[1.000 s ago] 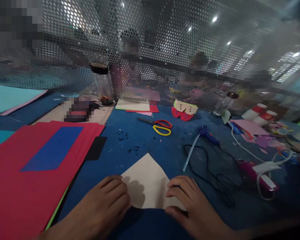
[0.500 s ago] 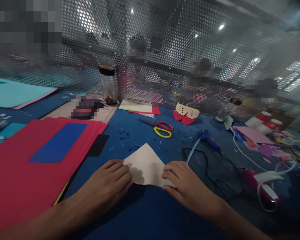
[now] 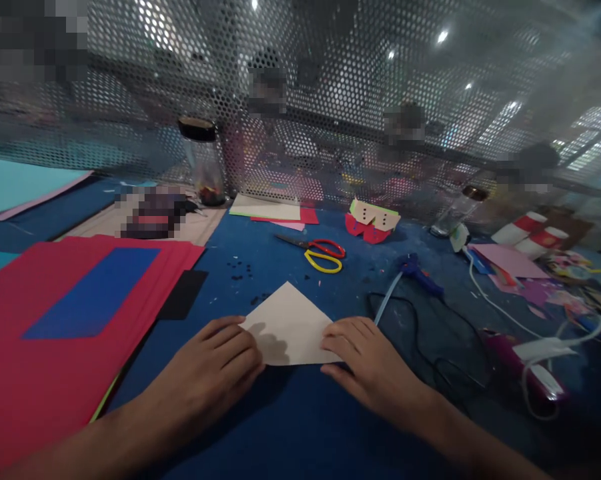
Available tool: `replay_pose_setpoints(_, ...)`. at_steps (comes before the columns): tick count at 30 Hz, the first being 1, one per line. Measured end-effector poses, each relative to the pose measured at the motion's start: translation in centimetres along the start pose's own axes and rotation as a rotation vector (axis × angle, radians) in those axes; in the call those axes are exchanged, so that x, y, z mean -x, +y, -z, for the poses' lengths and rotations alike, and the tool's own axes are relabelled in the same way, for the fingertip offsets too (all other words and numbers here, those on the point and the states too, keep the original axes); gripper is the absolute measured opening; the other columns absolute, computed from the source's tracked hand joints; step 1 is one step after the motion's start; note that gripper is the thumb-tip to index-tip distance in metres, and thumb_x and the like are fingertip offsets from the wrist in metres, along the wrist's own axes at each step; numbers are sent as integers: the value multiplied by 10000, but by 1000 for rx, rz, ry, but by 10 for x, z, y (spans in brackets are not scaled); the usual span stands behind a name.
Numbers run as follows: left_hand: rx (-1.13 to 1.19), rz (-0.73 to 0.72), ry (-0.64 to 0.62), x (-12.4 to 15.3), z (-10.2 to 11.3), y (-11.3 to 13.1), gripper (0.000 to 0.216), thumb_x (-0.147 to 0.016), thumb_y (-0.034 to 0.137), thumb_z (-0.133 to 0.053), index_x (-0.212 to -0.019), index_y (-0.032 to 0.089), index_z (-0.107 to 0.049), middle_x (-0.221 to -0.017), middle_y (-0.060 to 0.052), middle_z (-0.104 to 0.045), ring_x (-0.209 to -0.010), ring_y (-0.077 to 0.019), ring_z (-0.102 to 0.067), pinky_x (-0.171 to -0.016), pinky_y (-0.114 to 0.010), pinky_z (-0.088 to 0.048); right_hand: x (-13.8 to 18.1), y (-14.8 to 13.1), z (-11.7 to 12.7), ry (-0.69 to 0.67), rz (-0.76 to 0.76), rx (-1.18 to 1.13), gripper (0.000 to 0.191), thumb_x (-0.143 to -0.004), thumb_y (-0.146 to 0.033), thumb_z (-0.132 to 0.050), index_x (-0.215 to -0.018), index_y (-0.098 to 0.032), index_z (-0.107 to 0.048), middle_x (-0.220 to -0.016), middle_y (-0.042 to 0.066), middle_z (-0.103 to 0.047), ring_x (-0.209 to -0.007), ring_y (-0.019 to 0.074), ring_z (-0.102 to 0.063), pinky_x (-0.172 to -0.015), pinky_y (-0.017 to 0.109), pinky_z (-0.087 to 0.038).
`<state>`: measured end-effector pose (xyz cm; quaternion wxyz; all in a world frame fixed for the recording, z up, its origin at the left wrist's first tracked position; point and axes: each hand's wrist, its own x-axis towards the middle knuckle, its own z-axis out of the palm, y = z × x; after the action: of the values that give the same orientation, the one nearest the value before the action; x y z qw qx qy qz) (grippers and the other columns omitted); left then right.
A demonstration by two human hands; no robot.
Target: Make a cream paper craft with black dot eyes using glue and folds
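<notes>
Grip: both hands lie flat and open-palmed on the cream triangular folded paper (image 3: 289, 325); nothing is pinched or lifted, the fingers simply press it down.
Left hand: left hand (image 3: 207, 370) covers the paper's near-left corner, fingertips pointing in toward the middle.
Right hand: right hand (image 3: 373, 370) sits on the near-right corner, thumb along the bottom edge.
Paper: it lies on the blue table surface (image 3: 290, 427) between the two hands, its point aimed away from the person.
Change: over the last second the paper looks smaller and farther off and more forearm shows, which reads as the head pulling back; the hands have kept their places on the two corners.
Meaning: the fold looks like it is being flattened in place, not opened or turned.
Near right: a blue glue gun with a pale stick (image 3: 413, 275) and a black cord (image 3: 425, 340) lie just beyond the right hand.
Beyond: red-and-yellow-handled scissors (image 3: 317, 255) rest past the paper's tip, with a small red and cream folded paper craft (image 3: 373, 222) farther back.
Left: a stack of red card sheets with a blue rectangle on top (image 3: 65, 327) lies well apart from the left hand.
Writing: none can be read; no brand or label is legible, and some patches are blurred out.
</notes>
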<state>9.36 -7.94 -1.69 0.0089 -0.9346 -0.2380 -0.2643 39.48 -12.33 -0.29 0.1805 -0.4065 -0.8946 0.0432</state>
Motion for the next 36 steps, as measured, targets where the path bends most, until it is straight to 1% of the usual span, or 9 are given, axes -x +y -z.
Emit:
replay_pose_setpoints(5,85,33,-34,3,2,0,216,-1024,145,-516,-880,217,-660,-829,26,-690,-778,-145,-656,-1071,-386,-431,1,7,-3,43,37,-29,107,-1039,-196,-565,-1109,-180,-644,-1117,89,-709,-1077,221,-639,-938,411,-506)
replay_pose_setpoints(7,120,52,-49,3,2,0,209,-1025,162,-527,-877,218,-663,-828,23,-685,-785,-148,-657,-1066,-389,-440,2,9,-2,54,27,-42,104,-1053,-210,-553,-1071,-183,-652,-1111,86,-711,-1062,216,-641,-924,399,-500)
replay_pose_setpoints(10,169,79,-65,5,2,-1,200,-1021,173,-543,-876,221,-672,-844,15,-686,-822,-160,-660,-1051,-398,-448,2,10,0,35,14,-62,127,-1061,-263,-567,-1017,-183,-657,-1092,75,-711,-1038,211,-641,-906,387,-481)
replay_pose_setpoints(14,243,135,-64,6,1,-1,191,-1013,191,-565,-857,217,-673,-857,-13,-686,-912,-200,-646,-914,-372,-488,2,8,-1,2,-17,-105,126,-1050,-280,-599,-984,-187,-651,-1049,51,-712,-994,197,-629,-880,366,-445)
replay_pose_setpoints(18,287,198,-77,6,1,-1,206,-1022,191,-558,-850,208,-669,-860,-32,-677,-884,-204,-615,-801,-347,-485,3,6,-4,-24,-87,-184,89,-1034,-275,-629,-990,-202,-654,-1045,42,-697,-993,193,-598,-863,348,-423)
replay_pose_setpoints(22,295,223,-82,5,2,1,225,-1025,189,-551,-847,204,-688,-902,-51,-677,-883,-203,-604,-744,-325,-479,2,4,-4,-44,-100,-212,59,-1031,-258,-632,-1015,-213,-668,-1057,40,-682,-1013,199,-576,-871,355,-414)
replay_pose_setpoints(25,308,251,-86,4,3,1,215,-1013,185,-557,-848,206,-693,-938,-55,-683,-895,-202,-606,-758,-317,-487,1,2,-4,-49,-114,-232,49,-1030,-238,-631,-1007,-221,-670,-1061,31,-673,-1019,194,-573,-882,360,-413)
replay_pose_setpoints(29,334,278,-99,3,2,1,149,-994,192,-580,-892,217,-686,-1024,-54,-683,-966,-210,-605,-828,-322,-494,-2,2,-4,-44,-153,-279,19,-1013,-214,-652,-994,-213,-649,-1050,28,-668,-1015,197,-574,-891,368,-424)
replay_pose_setpoints(36,344,306,-120,5,2,0,144,-1008,224,-571,-910,221,-677,-1095,-61,-668,-1045,-221,-593,-895,-353,-497,-3,-1,-2,-71,-205,-301,53,-1013,-216,-649,-970,-218,-618,-1043,23,-661,-1019,205,-570,-899,382,-434)
